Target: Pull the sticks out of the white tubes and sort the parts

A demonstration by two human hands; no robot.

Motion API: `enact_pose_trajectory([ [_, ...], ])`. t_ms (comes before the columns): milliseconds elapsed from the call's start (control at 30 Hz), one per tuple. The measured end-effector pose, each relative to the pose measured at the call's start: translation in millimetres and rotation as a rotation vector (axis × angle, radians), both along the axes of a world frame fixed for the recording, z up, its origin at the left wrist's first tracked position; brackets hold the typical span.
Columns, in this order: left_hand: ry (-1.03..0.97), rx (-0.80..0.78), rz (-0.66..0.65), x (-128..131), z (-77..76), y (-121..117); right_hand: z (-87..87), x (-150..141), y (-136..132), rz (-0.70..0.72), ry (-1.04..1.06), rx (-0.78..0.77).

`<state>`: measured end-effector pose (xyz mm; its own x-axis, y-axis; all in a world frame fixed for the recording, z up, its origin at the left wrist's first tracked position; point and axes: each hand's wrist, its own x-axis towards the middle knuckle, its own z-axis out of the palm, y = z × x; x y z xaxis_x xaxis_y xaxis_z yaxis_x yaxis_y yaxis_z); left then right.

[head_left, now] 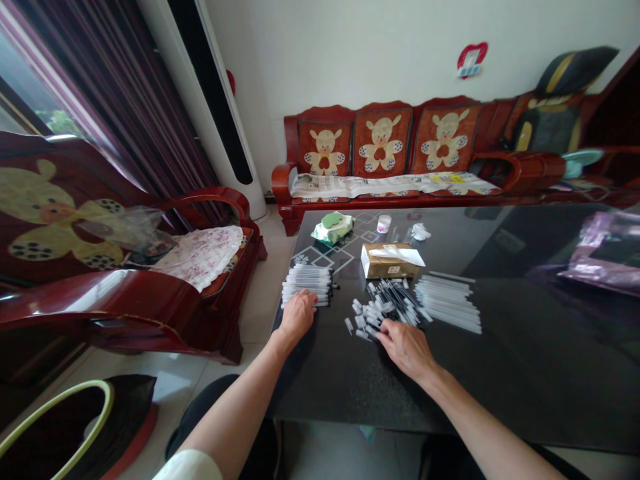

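Observation:
My left hand [299, 315] rests at the near edge of a row of white pens [309, 276] with dark tips, its fingers curled over the closest pen. My right hand [406, 345] is at the near side of a loose heap of translucent pen caps [364, 315]; thumb and fingers are pinched together at a cap, partly hidden by the hand. Thin dark pen refills [395, 297] lie jumbled behind the caps. Right of them, clear empty pen barrels [447, 301] are laid side by side.
Farther back on the black table [500, 380] stand a tissue box [387, 267], a green wipes pack [333, 230], a small white jar [384, 224] and a crumpled tissue [420, 231]. A purple plastic bag [607, 257] lies at right. A wooden armchair [200, 313] flanks the left side.

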<state>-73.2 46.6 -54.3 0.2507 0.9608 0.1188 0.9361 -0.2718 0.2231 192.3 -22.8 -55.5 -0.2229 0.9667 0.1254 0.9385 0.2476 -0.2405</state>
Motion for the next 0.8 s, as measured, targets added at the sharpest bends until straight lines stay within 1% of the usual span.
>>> enact_pose_trajectory([
  [100, 0.023, 0.001, -0.022, -0.9, 0.1, -0.8, -0.9, 0.9, 0.2, -0.002, 0.015, 0.005],
  [233, 0.037, -0.011, -0.072, 2.3, 3.9, -4.7, 0.8, -1.4, -0.7, 0.001, 0.068, 0.021],
  [333, 0.013, 0.001, -0.135, 12.5, 7.6, -11.4, 6.4, -6.0, -2.0, -0.006, 0.198, 0.006],
  [400, -0.029, 0.024, -0.234, 22.5, 10.2, -18.3, 10.8, -9.3, -2.8, 0.004, 0.327, -0.026],
  [467, -0.068, 0.057, -0.348, 33.0, 13.1, -26.3, 14.1, -11.8, -3.2, 0.032, 0.463, -0.085],
  [567, -0.082, 0.112, -0.470, 45.7, 17.4, -37.0, 14.8, -13.1, -3.4, 0.070, 0.629, -0.239],
  [700, -0.086, 0.154, -0.527, 52.9, 21.7, -44.4, 8.5, -13.7, -2.5, 0.084, 0.780, -0.473],
  [800, -0.180, 0.171, -0.517, 52.7, 24.4, -46.0, 3.6, -15.0, -1.3, 0.028, 0.901, -0.578],
])
